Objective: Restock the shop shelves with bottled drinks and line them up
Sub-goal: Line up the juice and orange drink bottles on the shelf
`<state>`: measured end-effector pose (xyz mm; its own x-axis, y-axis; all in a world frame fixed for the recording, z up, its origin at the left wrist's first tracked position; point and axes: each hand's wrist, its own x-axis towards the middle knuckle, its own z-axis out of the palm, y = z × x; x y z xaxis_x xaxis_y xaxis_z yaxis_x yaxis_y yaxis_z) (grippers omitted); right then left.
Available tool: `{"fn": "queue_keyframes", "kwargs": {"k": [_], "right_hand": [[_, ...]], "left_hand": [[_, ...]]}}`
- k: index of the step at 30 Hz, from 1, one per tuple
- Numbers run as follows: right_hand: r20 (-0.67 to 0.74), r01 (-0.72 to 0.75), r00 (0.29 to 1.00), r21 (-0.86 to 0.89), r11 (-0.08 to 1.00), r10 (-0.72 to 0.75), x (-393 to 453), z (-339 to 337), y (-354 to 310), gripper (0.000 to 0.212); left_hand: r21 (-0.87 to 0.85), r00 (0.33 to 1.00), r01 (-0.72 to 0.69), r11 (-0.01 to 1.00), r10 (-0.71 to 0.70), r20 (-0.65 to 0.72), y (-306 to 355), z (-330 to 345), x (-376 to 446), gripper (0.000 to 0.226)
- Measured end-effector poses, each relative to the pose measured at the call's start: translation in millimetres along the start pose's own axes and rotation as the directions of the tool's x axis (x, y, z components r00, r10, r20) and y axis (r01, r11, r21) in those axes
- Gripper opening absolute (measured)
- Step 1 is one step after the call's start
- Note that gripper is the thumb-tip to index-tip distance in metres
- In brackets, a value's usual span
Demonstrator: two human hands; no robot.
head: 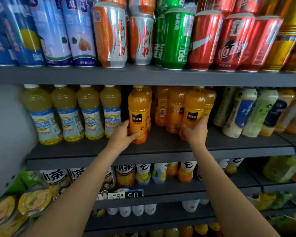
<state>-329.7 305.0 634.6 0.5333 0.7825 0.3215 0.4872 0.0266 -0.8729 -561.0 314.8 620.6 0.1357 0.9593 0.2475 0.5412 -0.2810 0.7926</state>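
Both hands are lining up orange juice on the middle shelf [161, 147]. The left hand [122, 134] grips the low part of one orange bottle [138, 115] near the front edge; the right hand [195, 132] grips another orange bottle [193, 110] beside the back rows. Next, probably, slide both level, black labels facing out. Both stand upright, full, yellow-capped.

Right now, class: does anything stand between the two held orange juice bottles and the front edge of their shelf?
Nothing visible does. The left hand grips one orange juice bottle, the right hand grips another, and the bare grey shelf in front of both bottles holds nothing.
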Motion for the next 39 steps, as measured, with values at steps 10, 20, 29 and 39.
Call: {"fn": "queue_keyframes", "kwargs": {"k": [10, 20, 29, 39], "right_hand": [[0.200, 0.230, 0.956, -0.052, 0.972, -0.215, -1.9, -14.0, 13.7, 0.057], [0.147, 0.294, 0.949, -0.096, 0.951, -0.278, 62.8, -74.1, 43.8, 0.045], [0.256, 0.115, 0.964, -0.177, 0.977, -0.067, 87.0, -32.3, 49.3, 0.078], [0.144, 0.086, 0.987, -0.130, 0.988, -0.067, 94.9, -46.7, 46.8, 0.065]], "left_hand": [[0.381, 0.758, -0.331, 0.863, 0.484, -0.438, 60.3, 64.8, -30.0, 0.037], [-0.057, 0.962, -0.053, 0.997, 0.035, -0.270, 94.1, 132.6, 12.7, 0.064], [0.073, 0.912, 0.059, 0.996, -0.023, -0.410, 88.5, 115.6, 9.3, 0.058], [0.122, 0.947, 0.045, 0.991, -0.004, -0.322, 84.0, 102.9, 12.5, 0.060]]}}
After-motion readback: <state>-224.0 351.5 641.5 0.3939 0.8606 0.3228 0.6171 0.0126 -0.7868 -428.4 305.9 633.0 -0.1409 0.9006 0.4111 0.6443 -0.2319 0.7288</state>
